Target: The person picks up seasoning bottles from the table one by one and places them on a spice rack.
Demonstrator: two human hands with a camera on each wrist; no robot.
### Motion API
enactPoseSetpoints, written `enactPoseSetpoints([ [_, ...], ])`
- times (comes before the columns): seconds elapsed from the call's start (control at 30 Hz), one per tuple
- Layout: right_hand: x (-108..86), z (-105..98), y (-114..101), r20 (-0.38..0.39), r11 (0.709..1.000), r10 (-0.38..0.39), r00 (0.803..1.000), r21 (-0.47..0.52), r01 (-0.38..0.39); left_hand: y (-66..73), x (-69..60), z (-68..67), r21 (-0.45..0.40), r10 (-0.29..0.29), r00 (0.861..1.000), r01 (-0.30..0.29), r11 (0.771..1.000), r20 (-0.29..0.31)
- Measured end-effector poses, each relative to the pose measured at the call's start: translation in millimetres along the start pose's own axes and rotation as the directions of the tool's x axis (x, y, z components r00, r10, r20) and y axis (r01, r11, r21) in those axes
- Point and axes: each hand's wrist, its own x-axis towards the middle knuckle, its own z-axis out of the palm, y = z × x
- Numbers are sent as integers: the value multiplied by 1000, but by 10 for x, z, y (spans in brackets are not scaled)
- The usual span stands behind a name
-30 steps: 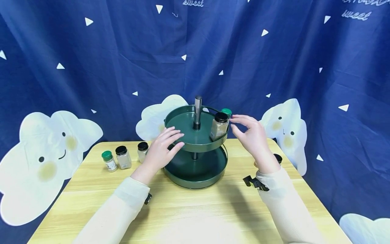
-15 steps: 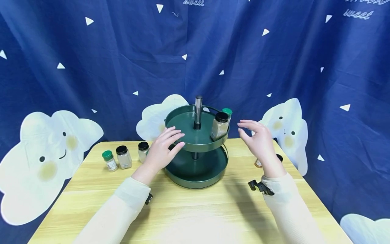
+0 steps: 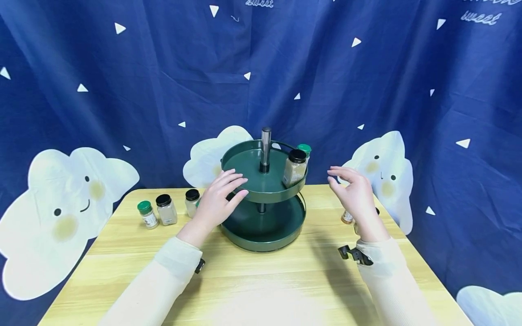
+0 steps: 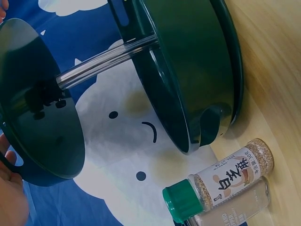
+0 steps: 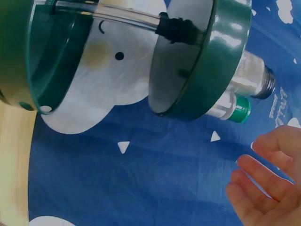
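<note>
A dark green two-tier turntable (image 3: 267,198) with a metal post stands mid-table. My left hand (image 3: 214,206) holds the left front rim of its upper tier, fingers over the edge and thumb outside. On that tier's right side stand a black-lidded spice jar (image 3: 294,171) and, behind it, a green-capped spice bottle (image 3: 304,148). The lower tier (image 3: 261,226) bears nothing I can see. To the right, my right hand (image 3: 354,192) hovers apart from the turntable, fingers loosely bent with nothing between them; the right wrist view shows this hand (image 5: 268,183) near the jars.
On the table's left are a green-capped bottle (image 3: 148,217), a black-lidded jar (image 3: 167,213) and another black-lidded jar (image 3: 191,203), partly behind my left hand. A small bottle (image 3: 346,217) and a mostly hidden jar stand behind my right wrist. A blue curtain (image 3: 318,68) hangs behind.
My right hand has moved away from the green-capped bottle on the upper tier, to the right and slightly down. The left hand and the turntable have stayed in place.
</note>
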Motion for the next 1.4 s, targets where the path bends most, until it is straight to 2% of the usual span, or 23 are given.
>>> enactPoseSetpoints([
  [0.33, -95, -1, 229, -3, 1000, 23, 1000, -10, -23, 3, 0, 0, 8, -3, 1000, 3, 1000, 2],
  [0.63, -147, -1, 440, -3, 997, 83, 997, -1, -83, 26, 8, -1, 10, -1, 1000, 1, 1000, 9],
  [0.93, -220, 34, 573, 13, 991, 128, 992, -38, -128, 22, -10, -2, 6, -17, 1000, 17, 1000, 5],
  [1.4, -312, 109, 761, 17, 982, 176, 984, -66, -175, 20, -2, -2, 1, 4, 1000, -4, 1000, -9],
])
